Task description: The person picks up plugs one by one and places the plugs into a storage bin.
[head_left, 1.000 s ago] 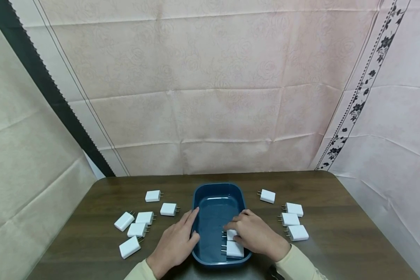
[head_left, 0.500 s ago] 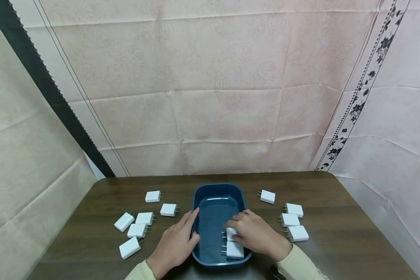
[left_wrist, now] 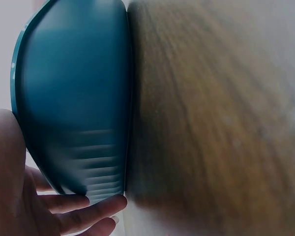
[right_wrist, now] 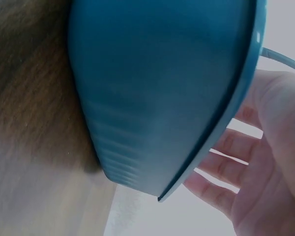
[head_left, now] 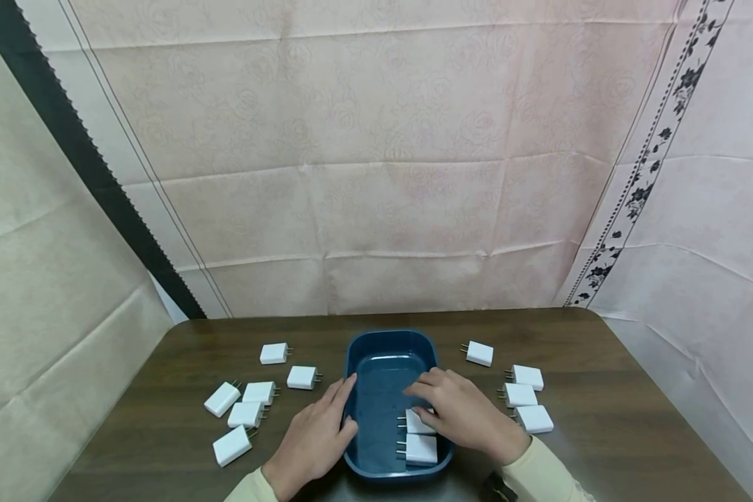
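Observation:
A dark blue rectangular tray (head_left: 385,390) lies lengthwise in the middle of the table. Two white plug-in chargers sit in its near right corner, the front charger (head_left: 421,450) and the one behind it (head_left: 419,422), prongs facing left. My left hand (head_left: 316,436) rests against the tray's left side, fingers extended and thumb at the rim; the left wrist view shows fingertips against the outer wall (left_wrist: 73,98). Above the rear charger, my right hand (head_left: 461,411) reaches over the right rim with loosely bent fingers, partly covering it. In the right wrist view its fingers (right_wrist: 228,167) are spread, holding nothing.
Left of the tray lie several white chargers (head_left: 246,414), prongs mostly toward the right. More chargers (head_left: 520,394) lie to the right, prongs toward the left. The brown wooden table (head_left: 609,418) has pale cloth (head_left: 408,209) hanging behind it.
My right hand has let go of the rear charger and lifted slightly up and to the right, showing more of it. The left hand and tray have stayed put.

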### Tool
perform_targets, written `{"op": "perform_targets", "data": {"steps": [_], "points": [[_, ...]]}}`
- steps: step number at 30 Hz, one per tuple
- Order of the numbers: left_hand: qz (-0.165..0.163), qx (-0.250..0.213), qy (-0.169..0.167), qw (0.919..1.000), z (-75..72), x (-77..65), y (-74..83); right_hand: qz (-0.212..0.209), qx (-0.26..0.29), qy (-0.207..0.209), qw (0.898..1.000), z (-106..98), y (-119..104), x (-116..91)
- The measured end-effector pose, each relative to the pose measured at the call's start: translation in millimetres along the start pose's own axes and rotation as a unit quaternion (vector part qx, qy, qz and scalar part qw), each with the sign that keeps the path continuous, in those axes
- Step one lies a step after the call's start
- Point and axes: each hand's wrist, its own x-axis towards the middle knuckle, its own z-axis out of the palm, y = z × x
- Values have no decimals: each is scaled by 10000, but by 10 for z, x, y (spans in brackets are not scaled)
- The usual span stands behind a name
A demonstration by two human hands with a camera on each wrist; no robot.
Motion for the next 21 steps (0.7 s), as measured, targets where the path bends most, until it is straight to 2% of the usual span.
{"op": "perform_targets", "data": {"steps": [15, 21], "points": [[23, -37, 75, 10000, 22, -22, -13, 214, -93, 135, 9996, -42, 36, -5], [-7, -50, 77, 10000, 14, -20, -9, 225, -296, 383, 9986, -56, 72, -11]]}}
